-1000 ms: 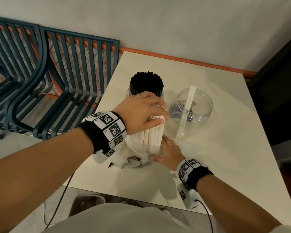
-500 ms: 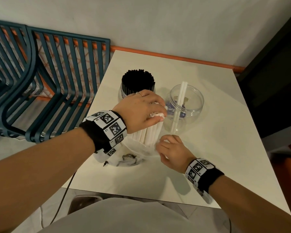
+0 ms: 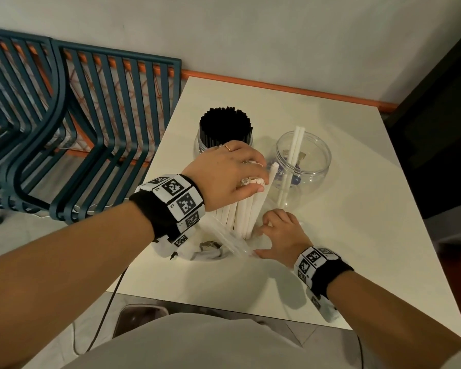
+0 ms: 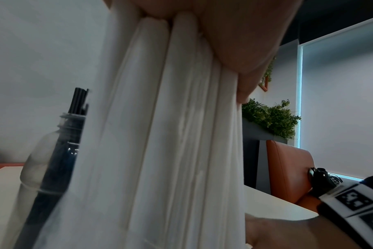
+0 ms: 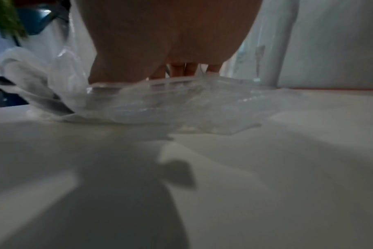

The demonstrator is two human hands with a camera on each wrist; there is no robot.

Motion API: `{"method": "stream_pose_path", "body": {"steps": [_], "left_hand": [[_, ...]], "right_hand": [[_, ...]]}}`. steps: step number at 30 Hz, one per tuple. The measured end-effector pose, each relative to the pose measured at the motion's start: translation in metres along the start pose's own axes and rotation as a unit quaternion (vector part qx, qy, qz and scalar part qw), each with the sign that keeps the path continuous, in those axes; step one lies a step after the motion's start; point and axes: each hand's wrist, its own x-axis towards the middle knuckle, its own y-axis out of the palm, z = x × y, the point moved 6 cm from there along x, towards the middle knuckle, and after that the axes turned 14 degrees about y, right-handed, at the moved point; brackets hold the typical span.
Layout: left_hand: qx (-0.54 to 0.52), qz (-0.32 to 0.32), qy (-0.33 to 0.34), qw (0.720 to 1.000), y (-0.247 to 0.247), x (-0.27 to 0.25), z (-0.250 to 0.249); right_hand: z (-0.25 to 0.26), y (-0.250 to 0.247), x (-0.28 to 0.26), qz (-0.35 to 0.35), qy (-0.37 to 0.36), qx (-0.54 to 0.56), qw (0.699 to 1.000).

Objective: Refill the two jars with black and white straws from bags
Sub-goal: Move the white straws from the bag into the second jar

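Observation:
My left hand (image 3: pixel 252 179) grips the top of an upright bundle of white straws (image 3: pixel 246 211), seen close in the left wrist view (image 4: pixel 160 134). One straw leans out toward the right. My right hand (image 3: pixel 265 235) is low at the bundle's foot and pinches the crumpled clear plastic bag (image 3: pixel 230 245) against the table; its thumb lies on the bag (image 5: pixel 160 104). Behind stand a clear jar packed with black straws (image 3: pixel 225 129) and a wide clear jar (image 3: pixel 313 166) holding two white straws (image 3: pixel 290 166).
The white table (image 3: pixel 357 235) stands in a corner with an orange rail along the wall. Blue metal chairs (image 3: pixel 77 134) are stacked to the left. A dark cabinet is at the right. A cable hangs off the table's near edge.
My right hand left the bundle's foot, rose briefly, and now holds the bag low by the straws. More of the white bundle stands out of the bag, and one straw has tipped right.

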Motion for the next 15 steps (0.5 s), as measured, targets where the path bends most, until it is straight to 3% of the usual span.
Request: {"method": "stream_pose_path", "body": {"steps": [3,5,9,11,13,15], "left_hand": [[0.004,0.003,0.002,1.000,0.002,0.000,0.000],[0.000,0.001,0.000,1.000,0.002,0.000,0.002],[-0.006,0.003,-0.008,1.000,0.001,-0.003,0.006],[-0.004,0.004,-0.006,1.000,0.001,-0.003,0.006],[-0.003,0.005,-0.005,1.000,0.001,-0.003,0.006],[-0.004,0.003,-0.007,1.000,0.001,-0.003,0.006]], "right_hand": [[-0.003,0.010,0.008,0.073,0.046,0.047,0.995],[-0.004,0.011,0.013,0.079,0.062,0.060,0.993],[-0.004,0.005,0.001,-0.028,0.018,-0.025,0.999],[-0.003,0.006,-0.009,-0.050,0.002,-0.018,0.999],[-0.007,0.004,-0.010,-0.053,0.027,0.068,0.996],[-0.014,-0.005,-0.003,-0.047,0.101,0.181,0.977]]}}
